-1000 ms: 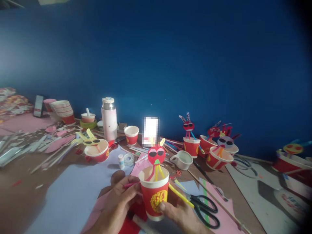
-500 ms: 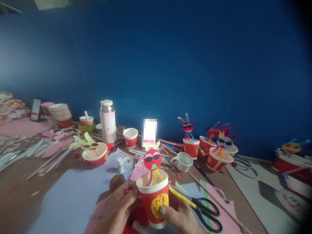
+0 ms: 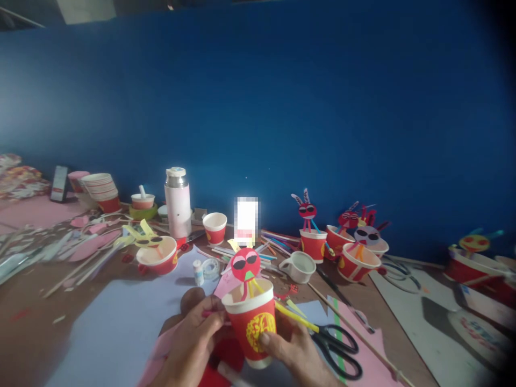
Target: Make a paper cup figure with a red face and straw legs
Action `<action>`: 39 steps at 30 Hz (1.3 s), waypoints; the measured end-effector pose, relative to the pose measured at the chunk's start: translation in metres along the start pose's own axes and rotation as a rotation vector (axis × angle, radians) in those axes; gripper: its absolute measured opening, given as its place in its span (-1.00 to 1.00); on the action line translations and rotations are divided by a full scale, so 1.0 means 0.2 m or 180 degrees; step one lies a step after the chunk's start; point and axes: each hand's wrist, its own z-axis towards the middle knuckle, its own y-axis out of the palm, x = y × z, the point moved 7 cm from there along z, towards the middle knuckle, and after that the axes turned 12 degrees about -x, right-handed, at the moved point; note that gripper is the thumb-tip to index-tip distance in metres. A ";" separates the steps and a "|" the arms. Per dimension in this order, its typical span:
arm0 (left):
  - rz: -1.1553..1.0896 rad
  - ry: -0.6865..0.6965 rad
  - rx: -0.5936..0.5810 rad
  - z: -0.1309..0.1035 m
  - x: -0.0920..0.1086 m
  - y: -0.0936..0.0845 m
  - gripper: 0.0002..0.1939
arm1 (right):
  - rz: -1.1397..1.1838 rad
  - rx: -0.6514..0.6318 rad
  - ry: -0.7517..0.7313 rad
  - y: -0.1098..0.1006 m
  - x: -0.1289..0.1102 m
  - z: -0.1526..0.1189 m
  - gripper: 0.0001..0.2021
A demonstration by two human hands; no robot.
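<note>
A red paper cup (image 3: 237,328) with a white rim and yellow emblem stands slightly tilted between my hands. My right hand (image 3: 292,349) is closed round its right side, thumb on the emblem. My left hand (image 3: 197,333) is at the cup's left side, fingers pinching a thin pink strip (image 3: 209,314). Inside the cup stands a round red paper face (image 3: 245,264) with half-closed eyes and a green mouth, on pink and yellow stems. A yellow strip (image 3: 296,316) juts from the cup's right side, above black-handled scissors (image 3: 341,349).
Behind are a bottle (image 3: 177,207), a plain red cup (image 3: 215,228) and a white mug (image 3: 298,267). Decorated cups stand at right (image 3: 313,246) and left (image 3: 157,255). Blue paper (image 3: 116,317), tape (image 3: 210,269), a stick (image 3: 355,328) and paper scraps cover the brown table.
The held cup has shifted slightly up and left and leans a little more to the left. Both hands keep their hold.
</note>
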 end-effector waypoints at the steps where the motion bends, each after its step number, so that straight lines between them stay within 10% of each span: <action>1: 0.0049 -0.0018 -0.0033 0.00 0.00 0.00 -0.93 | -0.0016 0.0010 0.0012 0.00 0.00 0.00 -0.31; 16: 0.0732 0.0159 0.0274 0.02 0.03 -0.12 -0.79 | -0.0469 -0.0009 -0.0079 0.00 0.00 -0.04 -0.49; 39: 0.1769 0.0132 0.0316 -0.02 0.13 -0.05 -0.81 | -0.1185 0.0043 -0.0204 0.02 -0.04 -0.05 -0.50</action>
